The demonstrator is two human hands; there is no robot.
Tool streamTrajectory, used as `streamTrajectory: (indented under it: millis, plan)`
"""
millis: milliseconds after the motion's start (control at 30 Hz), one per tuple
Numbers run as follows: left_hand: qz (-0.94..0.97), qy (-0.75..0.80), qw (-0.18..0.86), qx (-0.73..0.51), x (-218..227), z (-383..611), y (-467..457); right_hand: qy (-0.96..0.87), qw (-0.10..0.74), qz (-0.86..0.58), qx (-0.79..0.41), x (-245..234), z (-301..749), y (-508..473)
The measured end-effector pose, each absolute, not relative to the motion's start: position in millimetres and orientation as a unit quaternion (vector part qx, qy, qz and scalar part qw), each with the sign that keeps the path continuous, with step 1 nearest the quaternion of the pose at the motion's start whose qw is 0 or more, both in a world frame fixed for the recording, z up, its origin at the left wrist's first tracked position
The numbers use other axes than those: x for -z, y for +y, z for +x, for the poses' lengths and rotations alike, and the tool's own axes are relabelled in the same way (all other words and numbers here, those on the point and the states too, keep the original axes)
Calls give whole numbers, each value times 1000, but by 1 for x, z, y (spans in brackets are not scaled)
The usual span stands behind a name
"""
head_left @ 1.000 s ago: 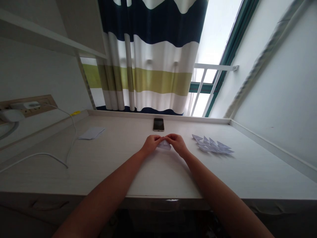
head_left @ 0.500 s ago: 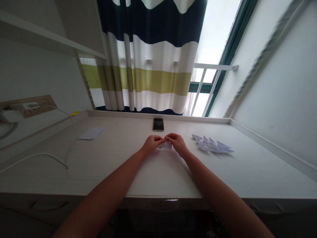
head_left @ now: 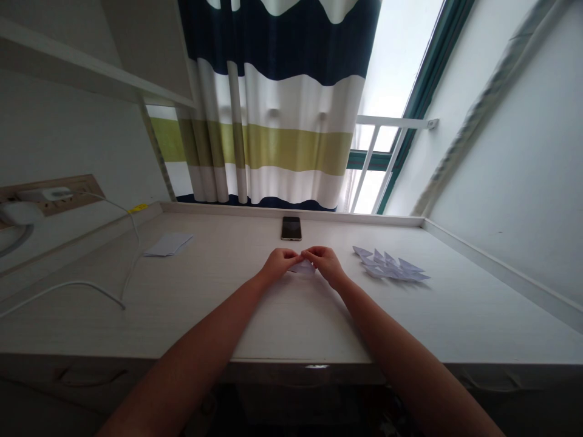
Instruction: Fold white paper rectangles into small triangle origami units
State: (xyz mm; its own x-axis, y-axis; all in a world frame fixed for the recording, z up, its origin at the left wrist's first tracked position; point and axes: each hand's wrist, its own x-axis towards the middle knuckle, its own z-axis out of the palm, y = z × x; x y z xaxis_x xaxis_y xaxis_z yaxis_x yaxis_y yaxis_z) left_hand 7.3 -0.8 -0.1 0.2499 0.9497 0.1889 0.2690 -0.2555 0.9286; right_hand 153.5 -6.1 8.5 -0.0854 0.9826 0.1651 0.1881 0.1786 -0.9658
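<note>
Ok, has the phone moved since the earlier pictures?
No, the phone stays in the same spot, the same gap from the desk's back edge.

The left hand (head_left: 280,264) and right hand (head_left: 327,266) pinch a small folded white paper (head_left: 304,267) between them, just above a white desk (head_left: 291,328). A smartphone (head_left: 291,228) lies just ahead of the grip, a cluster of folded paper pieces (head_left: 389,266) sits to its right, and flat white sheets (head_left: 168,244) lie well to its left.
</note>
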Motion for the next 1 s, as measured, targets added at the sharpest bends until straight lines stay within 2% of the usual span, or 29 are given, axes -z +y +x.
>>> streamTrajectory:
  millis: [300, 533, 700, 1000]
  plan:
    - [679, 445, 417, -409, 0, 7, -1, -606, 490, -474, -410, -4, 149, -3]
    - [667, 442, 434, -414, -2, 6, -1, -597, 476, -465, -448, -7, 152, -5]
    - [667, 444, 441, -405, -4, 5, -3, -630, 466, -475, -400, -5, 154, -4]
    - [576, 428, 588, -373, 0, 7, -2, -658, 478, -491, -312, 2, 153, 3]
